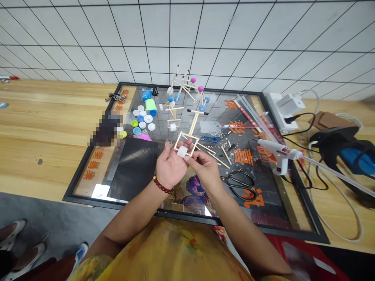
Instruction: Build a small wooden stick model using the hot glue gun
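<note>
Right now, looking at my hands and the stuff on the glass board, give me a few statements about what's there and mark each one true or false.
1. Both hands hold a small wooden stick frame with a white cap on it. True: the left hand and the right hand meet at it.
2. The glue gun is in the right hand. False: it lies on the glass board, off to the right.
3. Black scissors lie on the board near the right hand. True.
4. The left wrist is bare. False: it wears a red bead bracelet.
5. Bottle caps sit in a group on the board's left part. True.
</note>
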The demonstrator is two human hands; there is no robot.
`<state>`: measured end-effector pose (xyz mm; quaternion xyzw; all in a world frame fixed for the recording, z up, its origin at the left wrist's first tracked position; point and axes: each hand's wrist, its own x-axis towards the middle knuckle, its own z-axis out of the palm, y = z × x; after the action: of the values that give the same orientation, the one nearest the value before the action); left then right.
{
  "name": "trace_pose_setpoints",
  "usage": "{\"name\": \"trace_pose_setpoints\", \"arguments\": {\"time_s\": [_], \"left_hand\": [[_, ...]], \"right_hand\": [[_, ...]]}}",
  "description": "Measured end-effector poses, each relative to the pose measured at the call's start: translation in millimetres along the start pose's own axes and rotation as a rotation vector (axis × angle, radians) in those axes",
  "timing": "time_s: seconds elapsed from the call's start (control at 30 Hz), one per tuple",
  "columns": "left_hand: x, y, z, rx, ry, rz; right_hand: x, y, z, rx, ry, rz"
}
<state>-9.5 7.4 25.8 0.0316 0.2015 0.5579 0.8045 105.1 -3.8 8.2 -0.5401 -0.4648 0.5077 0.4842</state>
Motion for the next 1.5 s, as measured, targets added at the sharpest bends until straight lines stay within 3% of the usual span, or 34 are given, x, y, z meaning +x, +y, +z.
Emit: {"name": "trace_pose_setpoints", "arguments": {"time_s": [0.13, 0.27, 0.4, 0.53, 0.6, 0.67, 0.77, 0.8, 0.9, 0.93, 0.97, 1.0, 1.07, 1.1, 1.13, 1.17, 1.2, 1.27, 1.33, 1.4, 1.5], "left_hand": [[-0.1, 0.3, -0.6, -0.032, -0.002, -0.021], [-0.9, 2.3, -0.4, -0.062, -0.013, -0.027], [-0.7, 2.9, -0.7, -0.061, 0.039, -0.019], [-2.3, 2.4, 1.6, -0.067, 0.008, -0.041], [-4.1, 2.4, 3.9, -0.075, 0.006, -0.05], [-5.7, 2.7, 6.1, -0.078, 0.022, -0.053], [-7.1, 2.5, 7.4, -0.055, 0.014, -0.081], [-7.3, 2.2, 7.3, -0.038, -0.001, -0.094], [-7.5, 0.2, 6.1, 0.027, -0.069, -0.124], [-7.6, -0.6, 5.9, 0.045, -0.09, -0.129], [-7.8, -1.4, 5.8, 0.06, -0.106, -0.133], [-8.1, -2.0, 5.9, 0.072, -0.115, -0.139], [-8.7, -2.9, 6.7, 0.084, -0.109, -0.146], [-9.0, -3.0, 7.3, 0.088, -0.102, -0.148], [-9.2, -3.1, 7.8, 0.092, -0.096, -0.149], [-9.4, -3.0, 8.3, 0.1, -0.096, -0.147], [-9.6, -3.0, 8.5, 0.11, -0.1, -0.142], [-9.8, -3.1, 8.4, 0.14, -0.118, -0.131], [-10.1, -3.7, 7.4, 0.168, -0.142, -0.127], [-10.2, -5.0, 5.8, 0.197, -0.181, -0.128], [-10.0, -7.7, 3.2, 0.254, -0.248, -0.125]], "right_hand": [[-3.7, -1.9, -3.9, -0.027, -0.007, 0.019], [-6.4, -1.6, -22.7, 0.012, 0.009, 0.011], [-12.9, -9.5, -60.3, -0.001, 0.242, -0.12], [-23.0, -28.0, -107.8, -0.123, 0.47, -0.215], [-27.4, -39.6, -129.0, -0.317, 0.476, -0.178], [-31.2, -52.2, -144.3, -0.433, 0.377, -0.131], [-37.5, -71.0, -153.9, -0.368, 0.135, -0.013], [-39.6, -76.6, -154.5, -0.346, 0.156, -0.02], [-43.4, -89.2, -157.6, -0.332, 0.561, -0.301], [-43.5, -92.0, -161.0, -0.317, 0.633, -0.39], [-43.0, -94.2, -166.0, -0.3, 0.606, -0.439], [-42.4, -96.1, -172.0, -0.279, 0.445, -0.41], [-41.8, -99.6, -183.6, -0.297, 0.006, -0.233], [-42.1, -101.3, -187.3, -0.315, -0.109, -0.148], [-42.9, -102.9, -188.5, -0.322, -0.142, -0.096], [-43.7, -104.0, -187.1, -0.323, -0.076, -0.088], [-44.2, -104.3, -183.4, -0.321, 0.048, -0.098], [-43.0, -100.4, -171.9, -0.294, 0.477, -0.264], [-37.8, -89.3, -159.3, -0.161, 0.664, -0.376], [-30.3, -72.2, -147.3, -0.075, 0.57, -0.29], [-20.8, -44.7, -125.7, -0.122, 0.216, -0.056]]}}
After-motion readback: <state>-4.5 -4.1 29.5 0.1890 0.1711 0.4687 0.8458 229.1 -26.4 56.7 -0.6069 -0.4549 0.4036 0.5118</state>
